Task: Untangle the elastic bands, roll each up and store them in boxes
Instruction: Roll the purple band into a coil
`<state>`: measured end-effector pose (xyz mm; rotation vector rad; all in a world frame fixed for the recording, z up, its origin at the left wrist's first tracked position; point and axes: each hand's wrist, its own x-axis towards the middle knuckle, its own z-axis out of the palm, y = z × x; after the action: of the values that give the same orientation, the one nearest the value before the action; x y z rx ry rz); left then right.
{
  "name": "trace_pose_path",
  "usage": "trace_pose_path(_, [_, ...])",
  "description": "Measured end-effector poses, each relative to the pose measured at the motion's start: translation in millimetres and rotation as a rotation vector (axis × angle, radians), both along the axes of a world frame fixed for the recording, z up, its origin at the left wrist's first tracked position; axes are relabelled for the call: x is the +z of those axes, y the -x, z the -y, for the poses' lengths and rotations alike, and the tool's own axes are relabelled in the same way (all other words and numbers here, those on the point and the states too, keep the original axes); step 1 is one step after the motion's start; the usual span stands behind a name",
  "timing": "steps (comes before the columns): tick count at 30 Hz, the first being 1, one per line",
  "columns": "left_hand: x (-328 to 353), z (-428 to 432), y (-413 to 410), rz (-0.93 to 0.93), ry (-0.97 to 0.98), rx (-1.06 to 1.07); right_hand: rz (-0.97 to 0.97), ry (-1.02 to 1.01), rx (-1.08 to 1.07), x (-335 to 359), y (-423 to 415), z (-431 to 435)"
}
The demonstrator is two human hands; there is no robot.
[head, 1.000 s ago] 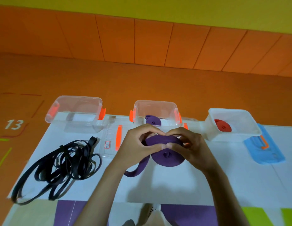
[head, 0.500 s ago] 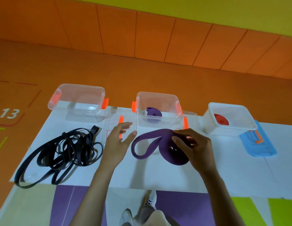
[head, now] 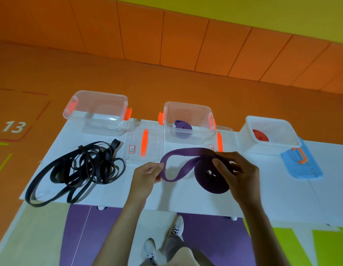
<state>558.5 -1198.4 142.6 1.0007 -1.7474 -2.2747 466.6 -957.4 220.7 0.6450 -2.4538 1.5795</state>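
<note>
A purple elastic band (head: 205, 176) lies partly rolled on the white table (head: 186, 196), with a loose loop spreading to the left. My right hand (head: 236, 174) grips the rolled coil. My left hand (head: 146, 174) pinches the far end of the loose loop. A tangled heap of black bands (head: 80, 169) lies at the left. Three boxes stand along the back: an empty clear box (head: 97, 112), a clear box (head: 187, 122) holding a rolled purple band (head: 183, 129), and a white box (head: 270, 135) holding a rolled red band (head: 260, 135).
Two clear lids with orange clips (head: 143, 145) lie flat between the boxes. A blue lid (head: 301, 164) lies at the right. The table's front edge runs just past my forearms, with my shoes (head: 163, 239) on the floor mats below.
The coil has loosened into an open loop since a second ago. My left hand, open half a second ago, now pinches the loop's end. The view has tilted down.
</note>
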Motion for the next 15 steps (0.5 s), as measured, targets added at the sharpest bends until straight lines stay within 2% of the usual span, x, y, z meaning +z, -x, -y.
trace_pose_path(6, [5.0,13.5,-17.8,-0.146,-0.479,-0.086,-0.027,-0.049,-0.019,-7.3,-9.4,-10.9])
trace_pose_path(8, [2.5,18.2,-22.8,-0.201,-0.625,-0.047,-0.026,-0.043,-0.023,-8.0,-13.3,-11.6])
trace_pose_path(10, [1.7,21.3,-28.7,-0.222,-0.642,-0.011,-0.018,-0.018,-0.022,-7.6,-17.2,-12.3])
trace_pose_path(15, [-2.4,23.3,-45.4,-0.226,-0.453,-0.102,0.011,0.017,0.012,-3.7,-26.5,-9.8])
